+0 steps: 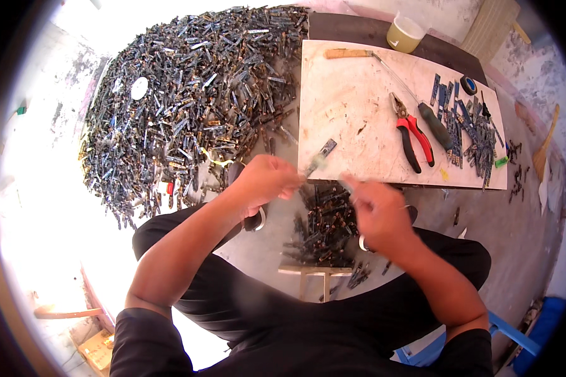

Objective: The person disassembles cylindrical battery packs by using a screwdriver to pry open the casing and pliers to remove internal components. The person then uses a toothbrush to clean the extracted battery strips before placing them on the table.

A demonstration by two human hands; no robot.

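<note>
Straight ahead at twelve o'clock, a small dark strip [326,151] shows over the near-left corner of the pale worktop [352,94]. It is probably light, stiff and brittle, best pinched along its long edges. Your left hand [264,182] extends from eight o'clock, fingertips bunched beside the strip's near end; your right hand [380,212], from four, is curled. They are apart; blur hides whether either grips anything.

the pliers [409,123] are red and black; screwdriver handle [435,125], dark green; worktop [346,113], pale pink with brown smudges; strip [327,148], grey-black; cup [404,39], olive yellow.
</note>
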